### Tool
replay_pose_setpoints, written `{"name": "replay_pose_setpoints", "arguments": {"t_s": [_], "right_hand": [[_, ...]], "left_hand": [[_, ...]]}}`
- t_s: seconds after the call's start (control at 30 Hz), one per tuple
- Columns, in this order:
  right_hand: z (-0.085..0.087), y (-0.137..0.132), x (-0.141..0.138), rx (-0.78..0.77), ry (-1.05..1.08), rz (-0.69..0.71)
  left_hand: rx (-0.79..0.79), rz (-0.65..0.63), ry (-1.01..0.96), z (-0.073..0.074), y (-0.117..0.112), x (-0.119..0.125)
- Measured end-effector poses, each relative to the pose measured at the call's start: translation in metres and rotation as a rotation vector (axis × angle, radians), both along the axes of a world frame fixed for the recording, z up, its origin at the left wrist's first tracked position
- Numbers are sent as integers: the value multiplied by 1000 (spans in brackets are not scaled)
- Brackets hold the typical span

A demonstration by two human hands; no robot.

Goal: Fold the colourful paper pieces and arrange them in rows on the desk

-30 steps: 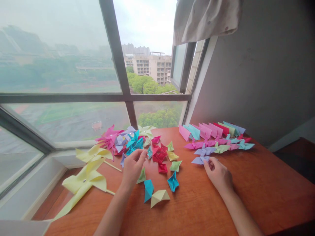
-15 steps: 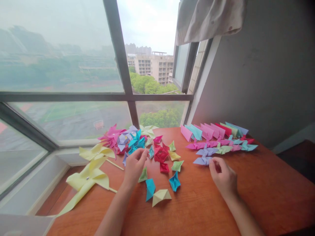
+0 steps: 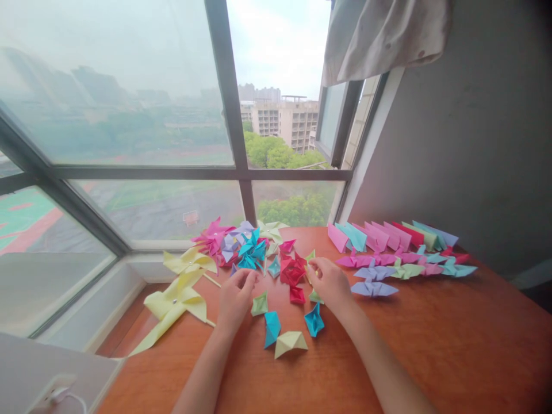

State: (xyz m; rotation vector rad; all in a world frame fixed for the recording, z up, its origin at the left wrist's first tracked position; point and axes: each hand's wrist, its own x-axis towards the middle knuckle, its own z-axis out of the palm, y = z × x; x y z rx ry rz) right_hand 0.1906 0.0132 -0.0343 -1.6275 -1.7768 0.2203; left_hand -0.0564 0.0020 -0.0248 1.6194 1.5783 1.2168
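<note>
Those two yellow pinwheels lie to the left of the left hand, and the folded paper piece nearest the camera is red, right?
Not quite: in the head view, the folded paper piece nearest the camera is pale yellow, not red. The two yellow pinwheels do lie to the left of the left hand.

Window frame [image 3: 241, 174], dark grey, several panes, pale daylight; sash [image 3: 333, 118] at right, swung open. Beyond: pale multi-storey buildings [image 3: 297, 123], green treetops [image 3: 273, 152], sports ground [image 3: 32, 221] in red and green. Curtain [image 3: 390, 40], beige, hanging over the sash. Wall [image 3: 470, 144] at right, plain grey, in shade. Tabletop [image 3: 448, 345], reddish-brown, wood-grained, below the window. Socket [image 3: 48, 394], white, lower left, with plug and pale cord [image 3: 77, 398]
</note>
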Motion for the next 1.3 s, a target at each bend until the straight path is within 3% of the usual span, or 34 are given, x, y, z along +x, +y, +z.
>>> {"name": "replay_pose_setpoints", "arguments": {"t_s": [0.17,0.3,0.5,0.73,1.03,1.3], "right_hand": [[-15,-4,-5,101,132,24],[-24,-13,-5,124,183,92],[-22,-13,-7,148,257,109],[-21,-13,-8,142,293,139],[-19,-13,-6,113,310,137],[-17,-13,-6,98,317,133]], "left_hand": [[-25,30,55,-9,-15,-15],[5,79,130,-7,-14,-19],[-18,202,398,-2,-10,-38],[-11,167,566,-5,-13,-44],[93,14,786,17,14,-19],[63,22,907,25,53,-4]]}}
